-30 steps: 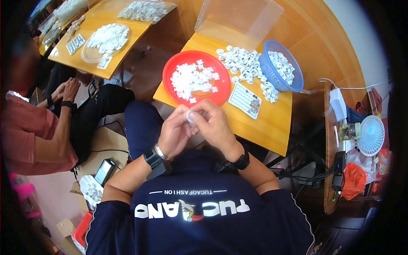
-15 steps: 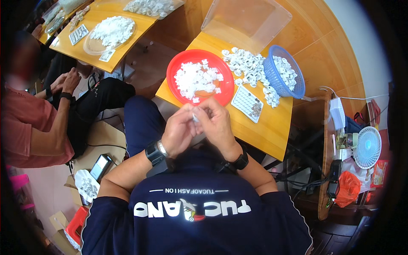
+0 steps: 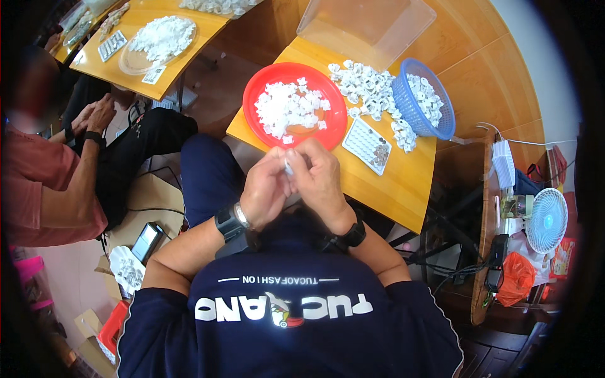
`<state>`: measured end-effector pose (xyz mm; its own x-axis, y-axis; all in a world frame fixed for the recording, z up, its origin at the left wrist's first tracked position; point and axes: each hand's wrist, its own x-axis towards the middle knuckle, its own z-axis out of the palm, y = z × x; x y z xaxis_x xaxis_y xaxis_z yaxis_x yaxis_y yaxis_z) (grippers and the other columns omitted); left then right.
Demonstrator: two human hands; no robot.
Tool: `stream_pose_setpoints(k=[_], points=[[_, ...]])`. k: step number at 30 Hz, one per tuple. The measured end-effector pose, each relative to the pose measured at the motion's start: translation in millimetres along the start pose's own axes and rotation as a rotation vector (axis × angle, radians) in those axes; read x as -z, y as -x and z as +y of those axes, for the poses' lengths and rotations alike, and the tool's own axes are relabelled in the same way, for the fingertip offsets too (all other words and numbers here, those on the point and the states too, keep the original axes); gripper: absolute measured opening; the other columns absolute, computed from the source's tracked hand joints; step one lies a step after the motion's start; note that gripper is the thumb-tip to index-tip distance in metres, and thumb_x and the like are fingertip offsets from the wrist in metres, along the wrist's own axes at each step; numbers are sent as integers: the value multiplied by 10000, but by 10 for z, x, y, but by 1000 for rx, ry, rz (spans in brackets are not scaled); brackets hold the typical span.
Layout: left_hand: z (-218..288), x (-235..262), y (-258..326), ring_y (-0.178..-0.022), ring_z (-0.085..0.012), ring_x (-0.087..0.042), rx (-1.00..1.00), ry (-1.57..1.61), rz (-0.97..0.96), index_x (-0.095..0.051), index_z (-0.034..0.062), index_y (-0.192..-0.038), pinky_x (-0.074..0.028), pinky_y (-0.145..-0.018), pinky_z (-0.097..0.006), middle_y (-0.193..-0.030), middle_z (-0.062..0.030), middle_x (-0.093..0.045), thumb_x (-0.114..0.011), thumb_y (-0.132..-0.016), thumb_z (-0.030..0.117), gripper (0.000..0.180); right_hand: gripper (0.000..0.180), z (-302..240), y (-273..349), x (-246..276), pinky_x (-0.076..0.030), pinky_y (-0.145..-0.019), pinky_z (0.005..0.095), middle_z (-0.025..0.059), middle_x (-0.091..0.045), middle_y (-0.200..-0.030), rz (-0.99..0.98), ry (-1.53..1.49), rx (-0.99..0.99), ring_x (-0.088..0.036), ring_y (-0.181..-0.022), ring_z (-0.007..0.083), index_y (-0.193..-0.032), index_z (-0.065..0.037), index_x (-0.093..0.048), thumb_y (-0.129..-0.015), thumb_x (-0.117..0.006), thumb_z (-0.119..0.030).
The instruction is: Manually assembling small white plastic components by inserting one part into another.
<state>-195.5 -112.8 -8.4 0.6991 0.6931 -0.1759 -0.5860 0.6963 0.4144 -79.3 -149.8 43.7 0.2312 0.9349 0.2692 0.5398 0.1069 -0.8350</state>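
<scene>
My left hand (image 3: 266, 186) and my right hand (image 3: 317, 176) meet in front of my chest, near the table's front edge. Pinched between their fingertips is a small white plastic piece (image 3: 288, 167), mostly covered by the fingers. Just beyond my hands a red round tray (image 3: 251, 116) holds a heap of small white plastic pieces (image 3: 287, 110). To the right of it lies a white compartment tray (image 3: 359, 140) with small dark metal-looking bits gathered at one end. Behind that, a pile of white ring-like parts (image 3: 367, 88) spreads over the wood.
A blue basket (image 3: 403, 104) of white parts stands at the table's right, a clear plastic lid (image 3: 365, 31) behind. At left sits a co-worker (image 3: 63, 189), beside another table (image 3: 88, 66) with white pieces. A small fan (image 3: 546, 220) and orange bag (image 3: 517, 280) are at right.
My hands stay together on the small white piece, with only slight finger movement. The whole view has shifted a little, so the tables sit slightly higher and further left.
</scene>
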Motion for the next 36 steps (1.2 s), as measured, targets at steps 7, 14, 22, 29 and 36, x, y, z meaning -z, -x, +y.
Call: stream_pose_setpoints(k=[7,14,22,29,36], points=[[121,-143,33,-657,-153,-507,5,-5,-104,-517,48,-915,-433,-638,-299,-752,-58,-548,-461,-958,148,122,118,-13,15,168,-471,-530,303,90,-633,-773,-92,-322,-188,-618,-621,141,-846,15,-590,-896,-631,-84],[170,-93,79,-640,-164,-532,35,-44,-80,-517,51,-926,-445,-622,-285,-778,-71,-574,-502,-947,159,111,142,-171,55,308,-508,-659,286,118,-673,-816,-97,71,130,-663,-734,198,-960,8,-694,-824,-654,-6],[114,-104,69,-643,-122,-532,-31,-197,-47,-508,86,-915,-432,-587,-240,-799,-39,-575,-485,-954,149,78,93,-215,72,310,-502,-615,380,133,-634,-757,-47,212,227,-633,-694,303,-887,-52,-680,-804,-641,-71],[89,-191,97,-668,-84,-524,-80,-257,-17,-509,98,-911,-418,-579,-224,-808,-9,-568,-469,-953,137,71,44,-292,89,275,-491,-603,409,135,-615,-725,-20,305,274,-624,-683,311,-830,-38,-626,-793,-610,-56],[54,-190,87,-714,-69,-520,-105,-288,-9,-507,95,-918,-411,-605,-217,-841,18,-550,-462,-980,145,91,144,-296,106,289,-515,-638,345,151,-668,-807,-39,343,240,-659,-724,307,-916,-10,-682,-777,-646,-1]])
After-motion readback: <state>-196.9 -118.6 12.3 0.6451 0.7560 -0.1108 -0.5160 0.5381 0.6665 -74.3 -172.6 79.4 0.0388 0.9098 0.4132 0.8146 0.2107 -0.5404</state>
